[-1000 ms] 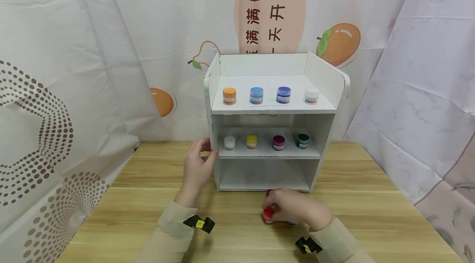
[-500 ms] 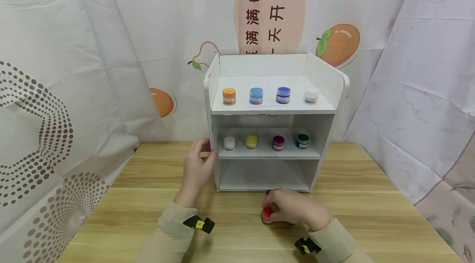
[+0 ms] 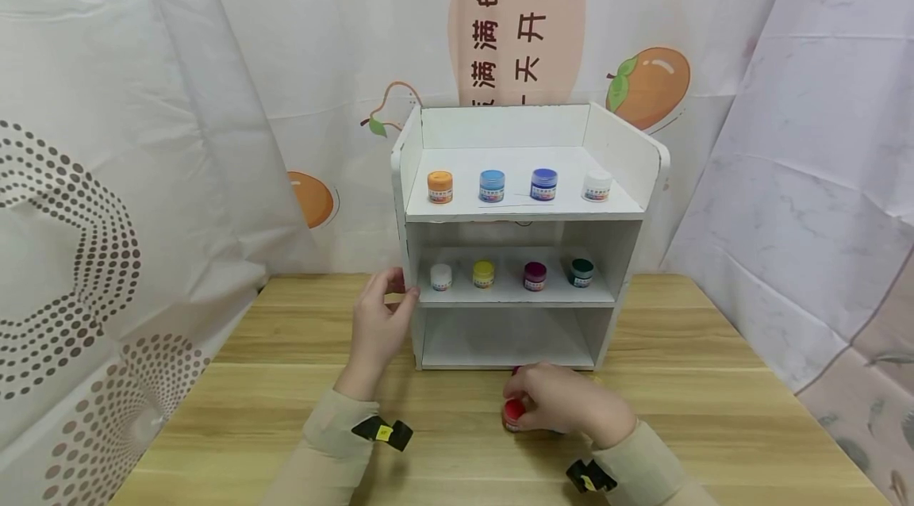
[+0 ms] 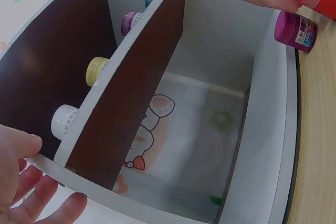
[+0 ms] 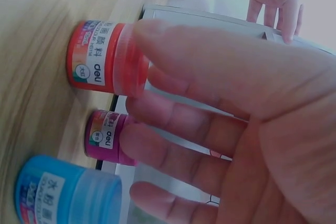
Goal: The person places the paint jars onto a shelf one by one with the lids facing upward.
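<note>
In the head view my left hand (image 3: 380, 323) rests against the left side panel of a white shelf unit (image 3: 510, 216), its fingers relaxed and spread. The left wrist view shows its thumb (image 4: 23, 142) at the panel's front edge. My right hand (image 3: 567, 403) is low in front of the shelf and pinches a red paint jar (image 5: 100, 59) by its lid between thumb and fingers. A magenta paint jar (image 5: 107, 136) and a blue paint jar (image 5: 63, 192) stand close by, mostly hidden by the hand in the head view. Whether the red jar touches the table cannot be told.
On the top shelf stand orange (image 3: 439, 187), light blue (image 3: 492, 185), dark blue (image 3: 543, 184) and white (image 3: 597, 185) jars. The middle shelf bears white (image 3: 440, 277), yellow (image 3: 483, 274), purple (image 3: 535, 276) and dark green (image 3: 581, 272) jars. Curtains hang behind the wooden table (image 3: 300, 379).
The head view has shifted very slightly. Both hands keep their places, the left at the shelf's side and the right at the red paint jar.
</note>
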A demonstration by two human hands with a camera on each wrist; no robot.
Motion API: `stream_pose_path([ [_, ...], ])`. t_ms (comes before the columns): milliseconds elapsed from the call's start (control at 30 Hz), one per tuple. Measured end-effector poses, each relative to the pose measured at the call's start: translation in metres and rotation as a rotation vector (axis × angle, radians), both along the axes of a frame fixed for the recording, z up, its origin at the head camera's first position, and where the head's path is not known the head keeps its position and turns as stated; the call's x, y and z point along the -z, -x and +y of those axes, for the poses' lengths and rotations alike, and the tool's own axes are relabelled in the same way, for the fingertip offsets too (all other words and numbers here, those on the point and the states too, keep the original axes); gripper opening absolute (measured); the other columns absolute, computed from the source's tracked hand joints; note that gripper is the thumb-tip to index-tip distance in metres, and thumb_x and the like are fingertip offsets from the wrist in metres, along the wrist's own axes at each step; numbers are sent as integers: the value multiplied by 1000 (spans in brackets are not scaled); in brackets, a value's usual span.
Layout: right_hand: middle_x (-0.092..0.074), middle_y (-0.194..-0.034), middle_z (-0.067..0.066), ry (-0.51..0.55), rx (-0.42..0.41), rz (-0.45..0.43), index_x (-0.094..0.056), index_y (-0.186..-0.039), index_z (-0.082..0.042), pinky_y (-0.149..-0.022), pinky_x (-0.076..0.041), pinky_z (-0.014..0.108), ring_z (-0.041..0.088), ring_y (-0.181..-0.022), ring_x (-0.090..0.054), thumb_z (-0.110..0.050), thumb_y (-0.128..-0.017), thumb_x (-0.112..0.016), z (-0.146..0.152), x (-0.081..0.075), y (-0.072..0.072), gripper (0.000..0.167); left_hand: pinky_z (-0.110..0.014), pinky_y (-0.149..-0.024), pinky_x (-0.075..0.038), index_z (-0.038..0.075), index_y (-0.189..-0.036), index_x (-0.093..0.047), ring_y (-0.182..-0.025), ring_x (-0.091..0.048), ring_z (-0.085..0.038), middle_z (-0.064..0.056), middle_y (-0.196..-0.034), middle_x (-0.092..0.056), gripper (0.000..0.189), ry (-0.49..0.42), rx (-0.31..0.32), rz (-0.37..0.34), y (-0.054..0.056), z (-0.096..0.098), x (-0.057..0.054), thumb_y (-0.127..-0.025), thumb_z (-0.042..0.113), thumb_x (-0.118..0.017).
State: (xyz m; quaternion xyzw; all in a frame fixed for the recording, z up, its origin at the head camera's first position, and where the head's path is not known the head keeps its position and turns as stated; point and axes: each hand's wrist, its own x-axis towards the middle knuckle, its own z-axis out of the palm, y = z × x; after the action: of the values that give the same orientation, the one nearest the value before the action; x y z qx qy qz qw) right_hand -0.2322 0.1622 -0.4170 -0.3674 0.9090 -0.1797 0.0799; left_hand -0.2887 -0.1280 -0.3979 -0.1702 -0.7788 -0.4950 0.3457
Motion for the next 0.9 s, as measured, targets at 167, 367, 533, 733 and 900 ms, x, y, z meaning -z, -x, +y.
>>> stream_pose_path([
  [167,-58,-80,-16,-25,25,17,-71,-91,-21,-64,-44,25,3,-71,-49,-20,-83,-85,-1,2,-1,16,-32,-69,-60,-1,-115,-65,-97,-68,-24,-10,-104,-65,26,2,0,-1,0,0,0,-91,4,-75],
  [367,-57,-79,-16,-36,21,38,-71,-88,-22,-64,-44,25,2,-70,-49,-21,-82,-85,-2,4,-1,16,-32,-70,-60,-1,-115,-65,-97,-68,-23,-10,-104,-65,26,6,0,0,-1,0,0,-91,4,-75],
  [533,-56,-78,-15,-43,25,40,-70,-85,-22,-62,-43,25,2,-69,-48,-22,-85,-84,-4,6,0,14,-31,-69,-60,-1,-115,-65,-97,-68,-23,-10,-104,-65,26,4,0,6,-1,0,0,-91,4,-75],
  [733,-54,-76,-12,-38,-7,96,-66,-81,-23,-58,-41,24,3,-67,-46,-24,-88,-80,-7,4,2,16,-31,-69,-60,-1,-114,-65,-96,-68,-24,-11,-103,-65,25,-1,3,6,-1,0,0,-91,4,-75],
  [900,-57,-78,-10,25,-12,157,-69,-87,-21,-58,-43,23,3,-66,-47,-26,-89,-80,-12,-1,8,12,-31,-69,-60,-1,-115,-65,-97,-68,-24,-11,-105,-65,26,2,3,7,-1,0,0,-92,4,-75],
])
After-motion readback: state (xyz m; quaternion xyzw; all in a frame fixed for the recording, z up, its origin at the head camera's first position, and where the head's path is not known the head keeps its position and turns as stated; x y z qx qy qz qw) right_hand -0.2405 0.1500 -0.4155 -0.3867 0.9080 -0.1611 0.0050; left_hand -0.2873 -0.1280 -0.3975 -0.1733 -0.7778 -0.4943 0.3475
